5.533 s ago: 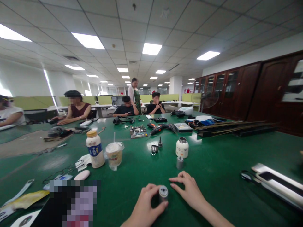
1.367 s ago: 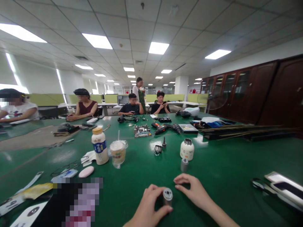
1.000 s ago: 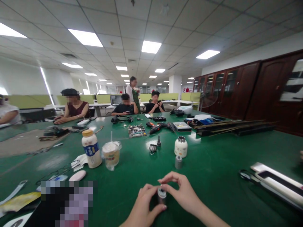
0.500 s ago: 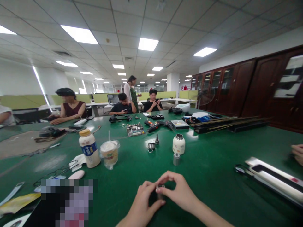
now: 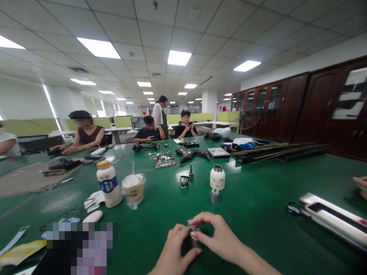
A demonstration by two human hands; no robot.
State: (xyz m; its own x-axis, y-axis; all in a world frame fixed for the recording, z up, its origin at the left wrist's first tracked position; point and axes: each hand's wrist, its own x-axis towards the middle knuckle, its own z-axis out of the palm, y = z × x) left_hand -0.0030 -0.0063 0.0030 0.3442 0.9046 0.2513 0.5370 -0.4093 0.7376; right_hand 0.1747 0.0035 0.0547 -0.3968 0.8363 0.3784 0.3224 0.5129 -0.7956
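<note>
Green tabletop (image 5: pixel 258 206) is filling the foreground. Above its near part, the left hand (image 5: pixel 172 250) and right hand (image 5: pixel 219 236) are facing each other. Beyond them, a white bottle (image 5: pixel 217 179) is standing, a grey cylinder (image 5: pixel 215 197) just before it. Between the hands, a metal cylinder (image 5: pixel 195 243) is being held upright, left thumb and fingers clamping its sides, right thumb and forefinger pinching its top.

Held cylinder (image 5: pixel 195 242) smooth metal; tabletop (image 5: pixel 258 202) glossy, smooth; cabinets (image 5: pixel 292 103) polished wood; drink cup (image 5: pixel 134 193) clear plastic.
</note>
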